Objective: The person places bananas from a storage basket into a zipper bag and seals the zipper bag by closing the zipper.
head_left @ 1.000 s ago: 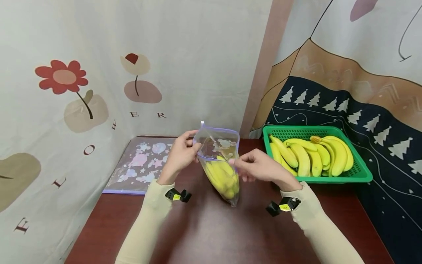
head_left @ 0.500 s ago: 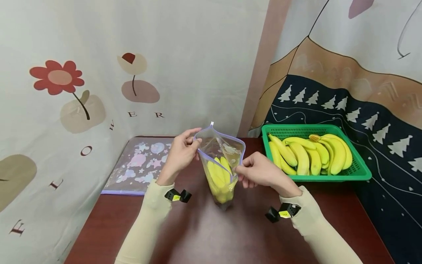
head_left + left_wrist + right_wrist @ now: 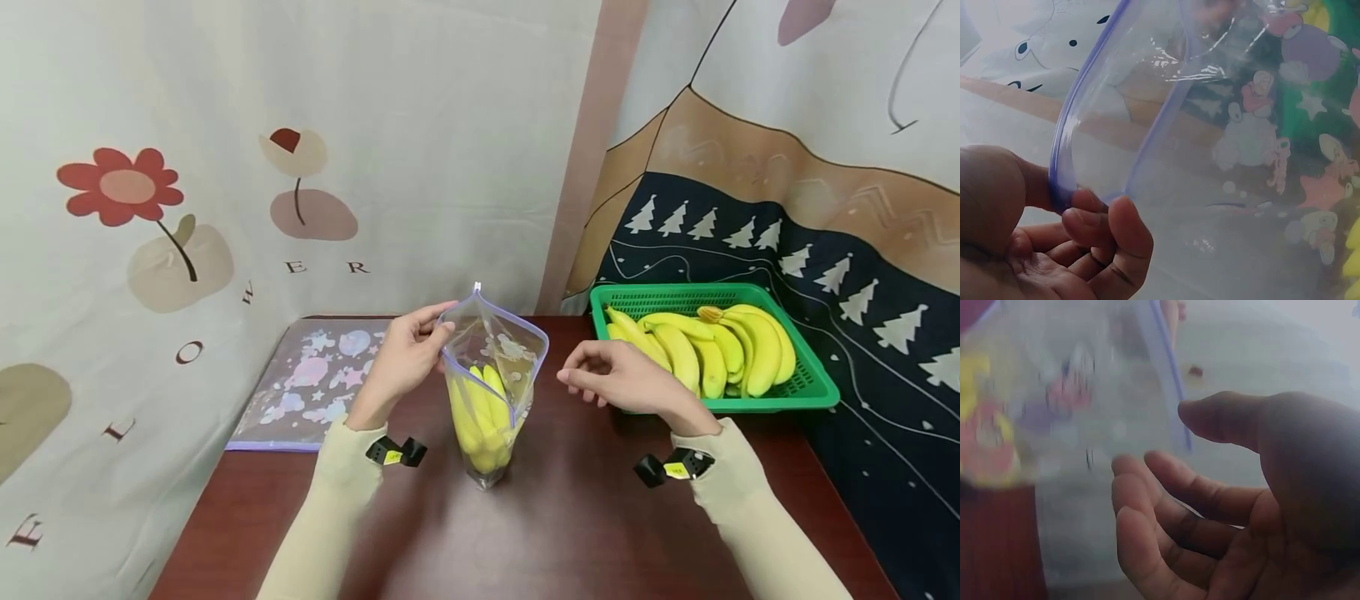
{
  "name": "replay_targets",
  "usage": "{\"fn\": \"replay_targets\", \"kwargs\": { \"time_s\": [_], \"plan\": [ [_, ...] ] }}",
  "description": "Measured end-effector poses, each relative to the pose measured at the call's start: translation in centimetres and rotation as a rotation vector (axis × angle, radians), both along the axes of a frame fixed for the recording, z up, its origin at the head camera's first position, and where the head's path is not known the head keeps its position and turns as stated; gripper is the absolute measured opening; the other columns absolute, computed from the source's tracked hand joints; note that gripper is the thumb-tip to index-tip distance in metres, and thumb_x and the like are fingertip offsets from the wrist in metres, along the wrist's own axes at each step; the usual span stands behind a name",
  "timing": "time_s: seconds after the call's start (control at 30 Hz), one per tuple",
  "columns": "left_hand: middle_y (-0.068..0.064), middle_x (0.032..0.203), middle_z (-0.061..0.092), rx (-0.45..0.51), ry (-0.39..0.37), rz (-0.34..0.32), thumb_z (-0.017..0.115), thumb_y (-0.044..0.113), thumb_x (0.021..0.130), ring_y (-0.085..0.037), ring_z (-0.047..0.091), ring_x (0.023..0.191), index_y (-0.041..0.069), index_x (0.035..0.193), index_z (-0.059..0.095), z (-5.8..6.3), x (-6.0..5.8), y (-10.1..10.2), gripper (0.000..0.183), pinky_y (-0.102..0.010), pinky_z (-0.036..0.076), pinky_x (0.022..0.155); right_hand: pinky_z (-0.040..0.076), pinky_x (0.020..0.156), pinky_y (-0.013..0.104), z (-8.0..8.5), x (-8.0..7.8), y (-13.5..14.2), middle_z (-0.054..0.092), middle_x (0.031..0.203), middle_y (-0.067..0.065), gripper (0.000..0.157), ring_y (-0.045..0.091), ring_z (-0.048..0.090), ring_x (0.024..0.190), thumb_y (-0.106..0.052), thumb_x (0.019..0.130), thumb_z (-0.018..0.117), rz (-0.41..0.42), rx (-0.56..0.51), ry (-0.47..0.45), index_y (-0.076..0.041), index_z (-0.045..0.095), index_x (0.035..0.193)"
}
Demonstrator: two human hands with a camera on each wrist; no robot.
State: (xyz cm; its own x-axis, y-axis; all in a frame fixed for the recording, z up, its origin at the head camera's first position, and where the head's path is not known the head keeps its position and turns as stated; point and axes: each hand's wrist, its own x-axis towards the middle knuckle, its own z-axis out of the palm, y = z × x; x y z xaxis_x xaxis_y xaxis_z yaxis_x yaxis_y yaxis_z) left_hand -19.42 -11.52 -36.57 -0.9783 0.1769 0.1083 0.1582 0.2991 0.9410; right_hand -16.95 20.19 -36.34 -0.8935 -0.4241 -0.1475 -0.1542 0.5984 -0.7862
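A clear zip bag (image 3: 525,367) with a purple rim stands on the table, its mouth spread wide and a white slider at the far corner. Several bananas (image 3: 480,425) lie inside its lower part. My left hand (image 3: 401,358) pinches the left edge of the rim between thumb and fingers; the left wrist view shows the purple edge (image 3: 1060,150) in that grip. To the right of the bag, apart from it, my right hand (image 3: 622,375) hovers with loosely bent fingers and nothing in them. In the right wrist view a gap shows between its thumb and fingers (image 3: 1138,531).
A green plastic basket (image 3: 813,392) holding several bananas (image 3: 682,350) stands at the right, close behind my right hand. Flat at the back left lies another printed zip bag (image 3: 300,392). Patterned curtains (image 3: 450,167) hang along the back and sides of the brown table (image 3: 570,533).
My right hand has let go of the bag's rim and moved right. The bag's mouth has been spread wider. My left hand keeps its hold, and the bag's base has shifted slightly left.
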Motion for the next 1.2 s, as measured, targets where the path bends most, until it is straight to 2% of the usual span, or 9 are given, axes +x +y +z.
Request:
{"fn": "replay_targets", "kwargs": {
  "time_s": [0.17, 0.3, 0.57, 0.7, 0.83, 0.97, 1.07, 1.2],
  "plan": [
    [-0.005, 0.075, 0.056, -0.007, -0.006, -0.039, 0.061, 0.012, 0.101, -0.024, 0.063, 0.055, 0.015, 0.148, 0.055, -0.1, 0.2, -0.5, 0.047, -0.037, 0.059, 0.060, 0.059, 0.073, 0.030, -0.3, -1.7, 2.3, 0.071, 0.104, 0.006, 0.030, 0.021, 0.066, 0.088, -0.035, 0.097, 0.070, -0.075, 0.106, 0.112, -0.013, 0.067, 0.117],
    [-0.006, 0.077, 0.055, -0.008, 0.006, -0.052, 0.063, 0.008, 0.099, -0.026, 0.063, 0.055, 0.013, 0.150, 0.052, 0.0, 0.5, -0.8, 0.052, -0.039, 0.060, 0.061, 0.058, 0.085, 0.035, -0.4, -3.3, 4.2, 0.070, 0.119, 0.009, 0.039, 0.025, 0.067, 0.103, -0.036, 0.098, 0.069, -0.110, 0.179, 0.141, -0.011, 0.063, 0.128],
    [-0.006, 0.076, 0.054, -0.021, 0.044, -0.041, 0.062, 0.001, 0.096, -0.017, 0.061, 0.051, 0.006, 0.145, 0.056, 0.1, 0.8, -1.0, 0.050, -0.029, 0.056, 0.055, 0.057, 0.096, 0.052, -0.6, -6.2, 6.6, 0.061, 0.137, 0.023, 0.054, 0.040, 0.063, 0.120, -0.034, 0.100, 0.066, -0.156, 0.282, 0.097, -0.006, 0.052, 0.143],
    [-0.006, 0.078, 0.055, -0.048, 0.049, -0.035, 0.062, 0.003, 0.097, -0.017, 0.061, 0.052, 0.007, 0.145, 0.057, 0.0, 0.8, -1.1, 0.049, -0.029, 0.056, 0.055, 0.053, 0.099, 0.056, -1.7, -7.4, 7.2, 0.057, 0.140, 0.027, 0.059, 0.044, 0.058, 0.125, -0.034, 0.099, 0.066, -0.161, 0.334, 0.050, -0.004, 0.047, 0.146],
    [-0.006, 0.079, 0.057, -0.055, 0.040, -0.023, 0.063, 0.005, 0.098, -0.018, 0.062, 0.053, 0.011, 0.145, 0.057, 0.0, 1.0, -1.1, 0.048, -0.029, 0.056, 0.055, 0.049, 0.103, 0.060, -3.0, -8.7, 7.7, 0.054, 0.142, 0.031, 0.066, 0.048, 0.053, 0.128, -0.034, 0.100, 0.063, -0.133, 0.366, 0.006, 0.000, 0.039, 0.151],
    [-0.007, 0.078, 0.058, -0.056, 0.042, -0.020, 0.062, 0.005, 0.098, -0.018, 0.062, 0.053, 0.011, 0.145, 0.058, -0.1, 1.2, -1.1, 0.048, -0.029, 0.055, 0.054, 0.048, 0.105, 0.061, -4.3, -9.7, 7.9, 0.052, 0.143, 0.035, 0.071, 0.049, 0.054, 0.129, -0.032, 0.101, 0.060, -0.085, 0.417, -0.039, 0.005, 0.032, 0.154],
    [-0.008, 0.078, 0.057, -0.050, 0.043, -0.020, 0.062, 0.005, 0.097, -0.017, 0.062, 0.053, 0.010, 0.145, 0.058, -0.3, 1.2, -1.1, 0.048, -0.029, 0.056, 0.054, 0.051, 0.103, 0.057, -5.2, -10.2, 8.1, 0.053, 0.142, 0.034, 0.072, 0.046, 0.058, 0.124, -0.031, 0.100, 0.061, -0.056, 0.467, -0.062, 0.008, 0.033, 0.153],
    [-0.008, 0.078, 0.057, -0.030, 0.048, -0.016, 0.061, 0.004, 0.097, -0.019, 0.062, 0.053, 0.011, 0.144, 0.059, -0.4, 1.2, -1.2, 0.047, -0.030, 0.057, 0.055, 0.058, 0.088, 0.044, -5.9, -10.7, 8.2, 0.061, 0.127, 0.030, 0.072, 0.034, 0.068, 0.097, -0.029, 0.099, 0.063, -0.058, 0.475, -0.129, 0.009, 0.034, 0.153]
  ]
}}
